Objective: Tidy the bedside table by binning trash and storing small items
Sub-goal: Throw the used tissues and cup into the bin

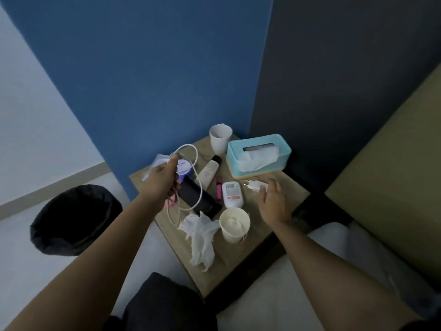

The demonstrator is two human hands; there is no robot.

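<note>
Now | left grip [164, 177] holds looped cable [196, 156] (white) | right grip [273, 199] pinches charger plug [253, 185] near tissue box [259, 141]

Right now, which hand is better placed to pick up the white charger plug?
The right hand: its fingers are right at the charger plug, while the left hand holds the white cable.

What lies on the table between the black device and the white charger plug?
In the head view, two things: a pink marker beside the black device, then a white labelled bottle nearer the charger plug.
</note>
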